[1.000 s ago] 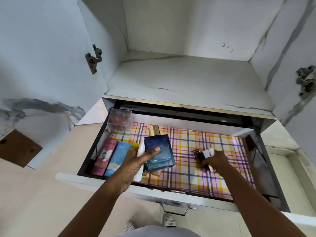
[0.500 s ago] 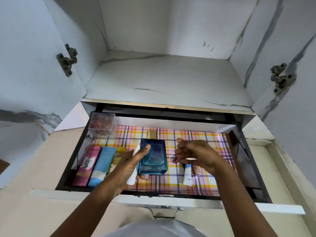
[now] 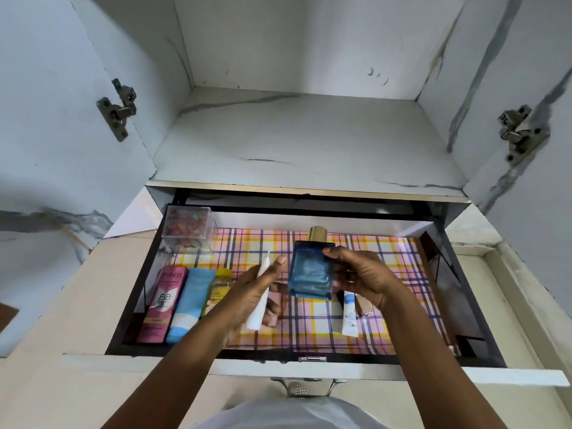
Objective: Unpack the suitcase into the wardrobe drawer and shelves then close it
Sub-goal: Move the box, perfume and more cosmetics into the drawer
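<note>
Right hand (image 3: pixel 359 278) gripping blue perfume bottle (image 3: pixel 310 274) mid-frame, cap pointing away, over drawer (image 3: pixel 309 365); left hand (image 3: pixel 257 289) holding white tube (image 3: pixel 259 297).

Soft, even daylight fills the scene, brightest on the far white marble-patterned back wall of the wardrobe (image 3: pixel 297 41) and the pale shelf (image 3: pixel 309 140) below it. No hard glare shows; the black-framed open drawer (image 3: pixel 123 305) throws a thin shadow along its far inner edge. The left hand (image 3: pixel 250 292) and the white tube (image 3: pixel 258 292) it holds are smeared by motion blur. Wide-angle distortion bends the wardrobe sides outward, and the metal hinges (image 3: pixel 117 108) lean towards the corners.
</note>
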